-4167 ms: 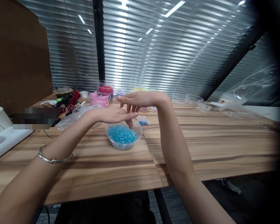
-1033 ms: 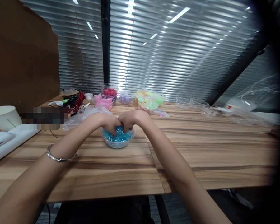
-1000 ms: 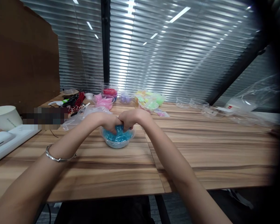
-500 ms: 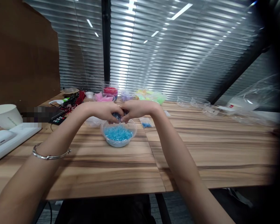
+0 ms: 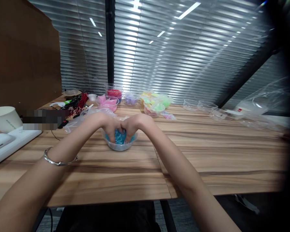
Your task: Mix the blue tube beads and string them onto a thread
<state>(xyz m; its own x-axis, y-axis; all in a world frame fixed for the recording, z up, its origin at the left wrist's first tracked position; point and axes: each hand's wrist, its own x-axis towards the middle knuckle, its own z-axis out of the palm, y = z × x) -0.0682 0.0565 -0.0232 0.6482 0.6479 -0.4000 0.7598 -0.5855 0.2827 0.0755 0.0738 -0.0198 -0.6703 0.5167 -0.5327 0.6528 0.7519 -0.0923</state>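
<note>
A clear round bowl (image 5: 119, 147) stands on the wooden table, with blue pieces (image 5: 120, 137) inside it. My left hand (image 5: 110, 126) reaches down into the bowl from the left, its fingers bent among the blue pieces. From the right, my right hand (image 5: 132, 125) dips into the same bowl, its fingers pointing down. Both hands nearly touch over the bowl's far rim. The fingertips are partly sunk in the contents, so what each hand grips is hidden.
Pink pieces (image 5: 108, 103) lie in a tub behind the bowl, near a red-filled cup (image 5: 114, 93). Yellow and green packets (image 5: 157, 101) are at the back. Clear empty tubs (image 5: 206, 106) stand back right. A white paper bowl (image 5: 5, 119) is at far left.
Both hands have moved down into the bowl, and the dark object between them no longer shows. The small blue packet right of the bowl is out of sight; the clear plastic behind my left wrist lies differently.
</note>
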